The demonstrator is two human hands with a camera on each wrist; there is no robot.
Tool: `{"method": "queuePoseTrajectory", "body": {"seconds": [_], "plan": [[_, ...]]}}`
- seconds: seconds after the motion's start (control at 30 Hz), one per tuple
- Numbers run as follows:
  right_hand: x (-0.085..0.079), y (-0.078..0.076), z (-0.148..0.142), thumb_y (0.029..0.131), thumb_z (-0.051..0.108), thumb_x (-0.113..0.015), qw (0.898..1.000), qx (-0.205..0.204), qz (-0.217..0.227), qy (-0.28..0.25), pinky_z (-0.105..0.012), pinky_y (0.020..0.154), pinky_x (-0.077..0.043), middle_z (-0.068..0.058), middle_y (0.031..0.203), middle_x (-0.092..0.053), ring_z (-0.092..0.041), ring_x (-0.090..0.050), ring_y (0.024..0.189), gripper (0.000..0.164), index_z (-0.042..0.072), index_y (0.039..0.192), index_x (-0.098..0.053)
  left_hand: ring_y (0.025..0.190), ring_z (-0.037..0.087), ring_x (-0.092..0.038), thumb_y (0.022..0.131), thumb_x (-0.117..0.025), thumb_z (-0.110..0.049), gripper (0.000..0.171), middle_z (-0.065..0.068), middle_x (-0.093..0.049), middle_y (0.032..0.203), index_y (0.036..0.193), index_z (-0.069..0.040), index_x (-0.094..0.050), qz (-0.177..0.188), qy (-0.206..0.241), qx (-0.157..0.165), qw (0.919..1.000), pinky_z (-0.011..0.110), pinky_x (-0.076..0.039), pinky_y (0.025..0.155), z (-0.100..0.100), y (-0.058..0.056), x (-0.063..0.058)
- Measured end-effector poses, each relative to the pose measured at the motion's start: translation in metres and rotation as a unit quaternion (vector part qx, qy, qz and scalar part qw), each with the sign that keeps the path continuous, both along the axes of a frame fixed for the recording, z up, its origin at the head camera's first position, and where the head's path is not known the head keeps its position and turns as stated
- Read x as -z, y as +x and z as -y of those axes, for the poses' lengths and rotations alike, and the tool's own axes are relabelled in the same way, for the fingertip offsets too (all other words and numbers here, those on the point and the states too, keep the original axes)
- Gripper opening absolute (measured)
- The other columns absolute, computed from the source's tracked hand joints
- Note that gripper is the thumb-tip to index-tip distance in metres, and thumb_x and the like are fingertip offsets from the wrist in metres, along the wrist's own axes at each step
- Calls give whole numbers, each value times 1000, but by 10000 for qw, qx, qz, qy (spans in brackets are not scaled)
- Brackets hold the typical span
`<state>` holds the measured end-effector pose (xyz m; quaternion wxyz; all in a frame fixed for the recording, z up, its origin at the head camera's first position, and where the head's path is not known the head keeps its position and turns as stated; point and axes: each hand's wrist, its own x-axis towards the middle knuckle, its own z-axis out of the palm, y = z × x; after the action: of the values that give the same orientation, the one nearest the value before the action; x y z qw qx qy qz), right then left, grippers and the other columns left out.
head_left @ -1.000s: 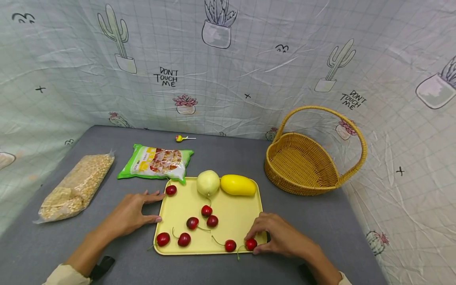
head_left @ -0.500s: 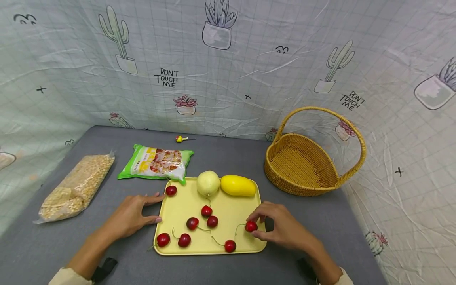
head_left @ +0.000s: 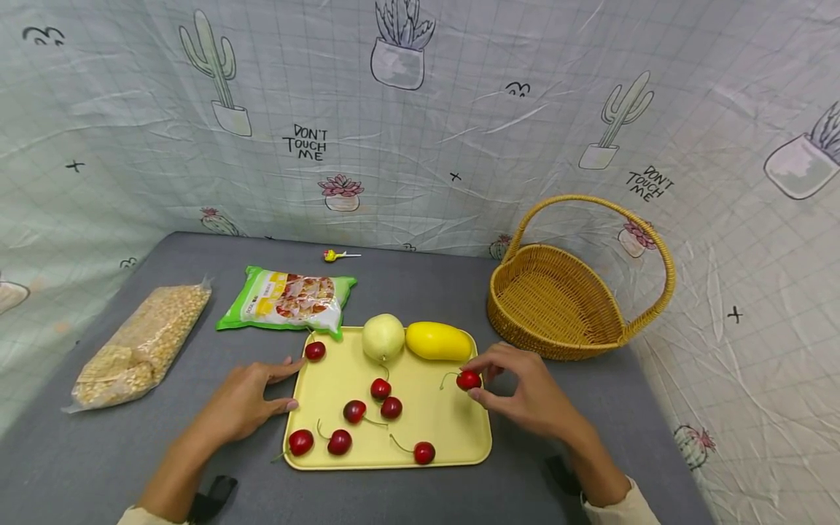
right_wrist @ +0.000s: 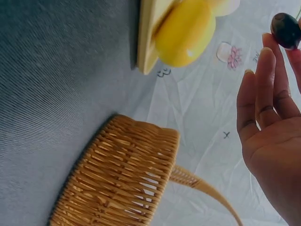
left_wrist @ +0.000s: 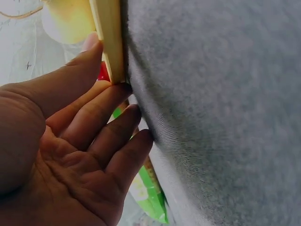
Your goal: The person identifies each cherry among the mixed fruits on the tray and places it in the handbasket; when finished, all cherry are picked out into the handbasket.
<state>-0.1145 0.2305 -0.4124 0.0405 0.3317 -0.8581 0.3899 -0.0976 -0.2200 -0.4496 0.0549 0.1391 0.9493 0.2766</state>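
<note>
My right hand (head_left: 525, 386) pinches a red cherry (head_left: 469, 380) by its sides, its thin green stem pointing left. In the right wrist view that cherry (right_wrist: 285, 31) looks dark and is held well above the grey cloth. The yellow tray (head_left: 420, 415) lies below, with several other cherries (head_left: 339, 441) scattered on it. At the tray's left edge, my left hand (head_left: 243, 401) touches the rim with thumb and index fingertip. The left wrist view shows its other fingers (left_wrist: 123, 160) extended beside the cloth. A pale round fruit (head_left: 383, 337) and a yellow oblong fruit (head_left: 438, 341) sit along the tray's back.
A wicker basket (head_left: 558, 299) with a tall handle stands right of the tray. Behind and left lie a green-and-white food packet (head_left: 289, 299), overlapping the tray corner, and a clear bag of kernels (head_left: 141, 346). A lollipop (head_left: 335, 255) lies at the back.
My right hand has lifted a cherry from the tray's front right corner and moved it back along the right side. The left hand stays at the tray's left edge.
</note>
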Motion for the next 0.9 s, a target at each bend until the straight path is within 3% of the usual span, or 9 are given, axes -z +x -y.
{"method": "queuePoseTrajectory", "body": {"seconds": [0.3,0.63,0.83,0.9], "plan": [[-9,-12,-5,90,19,-88,9990,357,-201,-150,-25,81,-57,15,106,-75,-4,-64,86,32,30,118,-77,133,58,-58,84,-90,-21,67,30,-63,142,145,-11,-67,53,-8,-129,9999,71,-48,104,-1,1,2],[-18,-28,-11,90,16,-87,9947,959,-166,-338,-23,81,-58,10,108,-76,-15,-68,86,33,25,120,-76,134,57,-57,84,-90,-20,65,30,-63,143,145,-12,-68,64,58,-244,9997,71,-47,104,-3,2,4],[-19,-42,-16,92,12,-85,9903,1229,-346,-546,-34,79,-61,8,105,-77,-9,-65,83,32,24,120,-76,135,57,-56,85,-90,-19,65,29,-62,144,145,-12,-67,65,113,-258,9996,71,-47,105,-2,2,5],[-19,-47,-18,92,10,-84,9879,1334,-455,-641,-32,80,-60,4,106,-78,-10,-65,83,31,22,120,-76,136,57,-56,85,-89,-19,65,29,-62,144,146,-12,-67,86,122,-247,9996,71,-47,105,-2,2,5]]}}
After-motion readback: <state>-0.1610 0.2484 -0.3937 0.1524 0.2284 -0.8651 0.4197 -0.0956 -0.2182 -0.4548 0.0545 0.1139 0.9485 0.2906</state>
